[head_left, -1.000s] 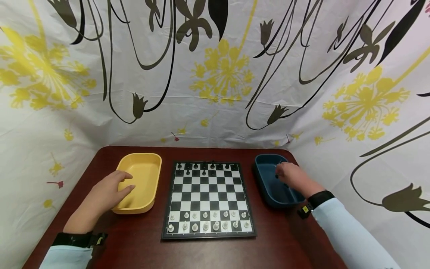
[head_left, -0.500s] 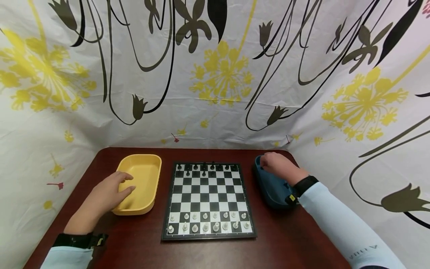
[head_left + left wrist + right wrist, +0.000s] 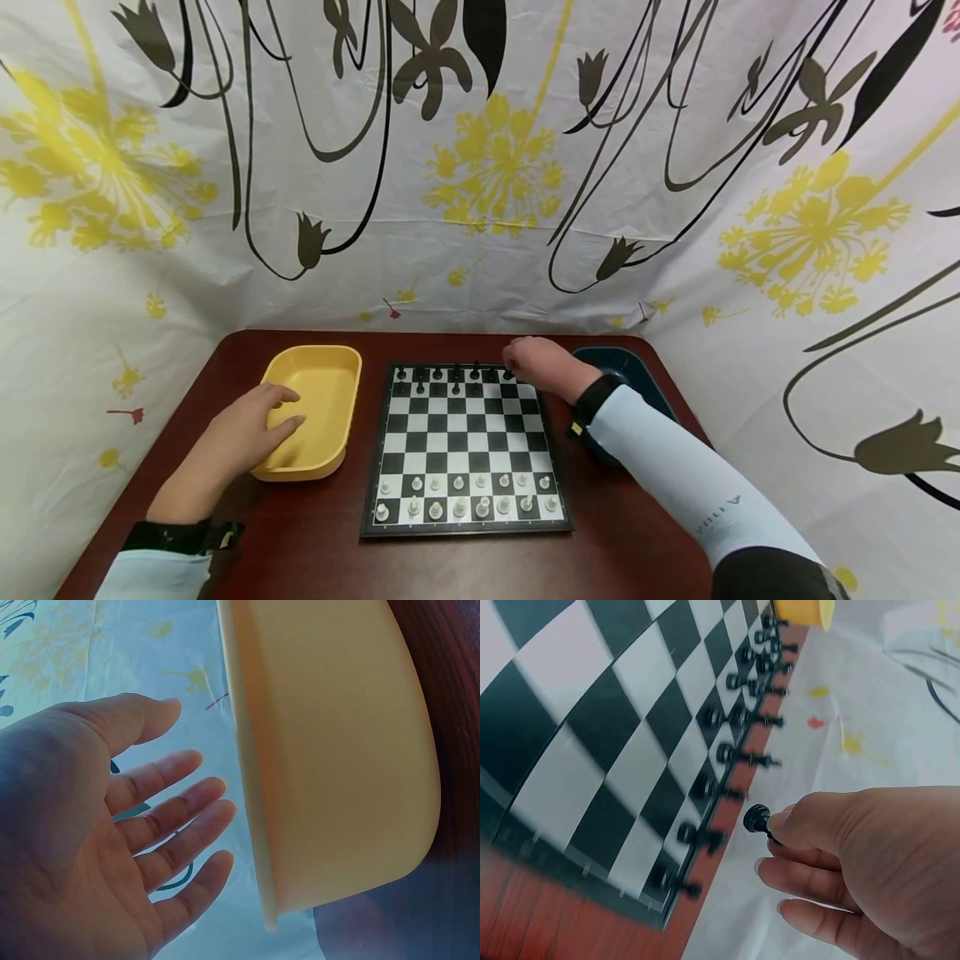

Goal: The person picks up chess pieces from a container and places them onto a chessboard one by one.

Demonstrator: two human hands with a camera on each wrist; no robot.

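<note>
Black chess piece (image 3: 757, 819) pinched above chessboard (image 3: 465, 442) on dark red table (image 3: 622, 533)

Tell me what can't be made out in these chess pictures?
- Blue tray: in the head view the right sleeve covers most of it, so its contents are hidden.
- Black piece pinched by the right hand: fingers cover its lower part in the right wrist view, and it is too small in the head view to name.
- Yellow tray: the left wrist view shows only its outside wall beside the left hand.
</note>
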